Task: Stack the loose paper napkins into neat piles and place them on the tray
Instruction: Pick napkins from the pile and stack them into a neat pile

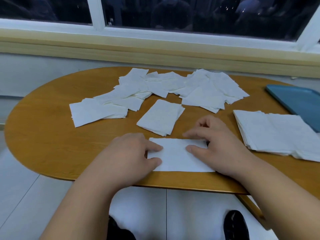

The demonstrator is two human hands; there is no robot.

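Observation:
A white paper napkin (174,157) lies flat near the table's front edge. My left hand (133,151) rests on its left side, thumb and a fingertip on the paper. My right hand (216,144) presses on its right side with straight fingers. Behind it sits a small neat pile of napkins (160,117). Loose napkins (173,87) lie scattered across the back of the table, with another pile (97,111) at the left. A larger stack (277,134) lies at the right, beside the blue tray (297,99) at the right edge.
The oval wooden table (52,135) stands against a wall under a window sill (155,49). White floor tiles and my dark shoes (235,226) show below the front edge.

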